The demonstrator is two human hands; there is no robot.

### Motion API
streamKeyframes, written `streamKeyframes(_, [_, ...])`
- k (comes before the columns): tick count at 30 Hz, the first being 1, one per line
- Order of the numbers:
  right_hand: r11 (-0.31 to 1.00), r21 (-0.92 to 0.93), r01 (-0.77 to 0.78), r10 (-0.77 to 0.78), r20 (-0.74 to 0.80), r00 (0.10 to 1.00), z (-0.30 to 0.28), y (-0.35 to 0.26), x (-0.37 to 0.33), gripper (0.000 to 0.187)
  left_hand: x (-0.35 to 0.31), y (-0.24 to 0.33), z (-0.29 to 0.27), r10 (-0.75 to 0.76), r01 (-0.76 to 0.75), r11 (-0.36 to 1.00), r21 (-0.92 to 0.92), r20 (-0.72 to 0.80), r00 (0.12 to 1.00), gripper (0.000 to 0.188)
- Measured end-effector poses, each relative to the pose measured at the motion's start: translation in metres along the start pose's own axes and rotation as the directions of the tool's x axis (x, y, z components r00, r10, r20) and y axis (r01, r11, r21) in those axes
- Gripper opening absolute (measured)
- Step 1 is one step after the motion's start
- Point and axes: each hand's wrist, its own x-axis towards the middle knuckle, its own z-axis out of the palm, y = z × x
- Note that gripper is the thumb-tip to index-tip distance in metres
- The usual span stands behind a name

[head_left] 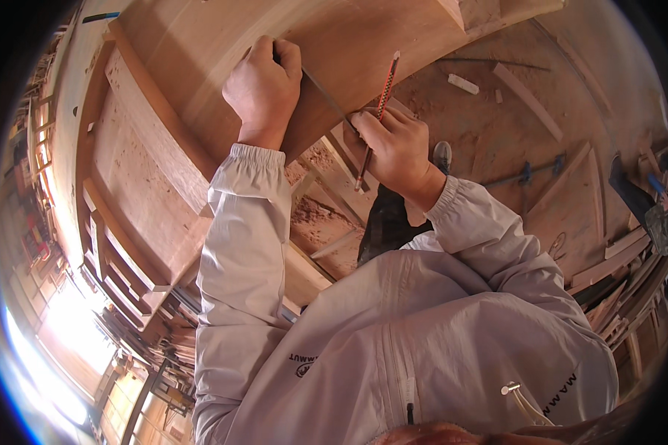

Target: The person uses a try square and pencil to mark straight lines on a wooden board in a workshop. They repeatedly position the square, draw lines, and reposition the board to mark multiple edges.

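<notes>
1. I see the thin, straight grey strip between the hands, crossing the broad brown wooden panel toward its near edge.
2. My left hand is curled tight, seemingly on the strip's far end; my right hand pinches its near end, a red-and-black wooden pencil between the fingers.
3. I judge a slack grip could skew the strip, or a wrist turn could knock the pencil loose.

Broad wooden panel: thin dark strip lies diagonally across it. Brown floor: carries scattered reddish shavings, a short pale block, a longer wooden offcut, and a blue-fitted bar clamp.
</notes>
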Motion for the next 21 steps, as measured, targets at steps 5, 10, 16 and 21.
streamKeyframes(5, [0.999, 0.011, 0.037, -0.037, -0.066, 0.997, 0.0044, 0.0034, 0.001, 0.02, -0.0003, -0.0008, -0.0005, -0.047, 0.048, 0.999, -0.014, 0.054, 0.997, 0.027])
streamKeyframes(10, [0.999, 0.016, 0.037, -0.036, -0.067, 0.997, 0.008, 0.0049, 0.0001, 0.02, -0.0014, -0.0023, 0.0005, -0.064, 0.065, 0.998, -0.007, 0.068, 0.996, 0.025])
streamKeyframes(16, [0.999, 0.014, 0.034, -0.033, -0.079, 0.996, 0.0086, 0.0003, 0.0022, 0.018, -0.0016, -0.0041, 0.0025, -0.012, 0.011, 1.0, -0.02, -0.014, 1.0, 0.023])
streamKeyframes(21, [1.0, -0.012, 0.015, -0.015, -0.036, 0.999, 0.0049, 0.0034, -0.0004, 0.017, -0.0011, -0.0026, 0.0032, -0.011, 0.011, 1.0, -0.014, -0.026, 1.0, 0.023])
